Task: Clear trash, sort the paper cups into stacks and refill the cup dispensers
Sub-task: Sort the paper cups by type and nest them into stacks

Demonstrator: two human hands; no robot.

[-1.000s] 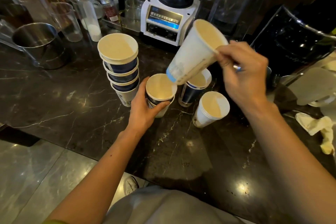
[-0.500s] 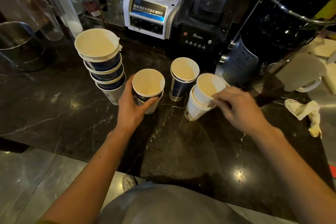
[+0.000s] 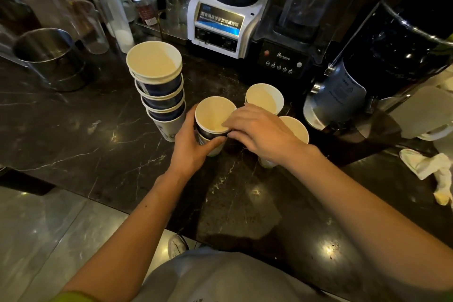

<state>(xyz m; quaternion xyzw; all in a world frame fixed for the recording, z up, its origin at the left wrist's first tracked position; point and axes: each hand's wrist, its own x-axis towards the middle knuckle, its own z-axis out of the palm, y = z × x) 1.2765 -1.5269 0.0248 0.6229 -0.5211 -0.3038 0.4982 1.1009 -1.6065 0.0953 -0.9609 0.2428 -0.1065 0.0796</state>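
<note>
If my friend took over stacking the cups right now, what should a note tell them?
Left hand: wrapped around the short stack in the middle, steadying it.
Right hand: fingertips on that stack's top rim; whether it grips is unclear.
Tall stack stands to the left on the counter.
Done: two stacks begun.
Left: a cup at the back, cups half hidden behind the right hand, and the crumpled trash at the right. No dispenser in view.
</note>
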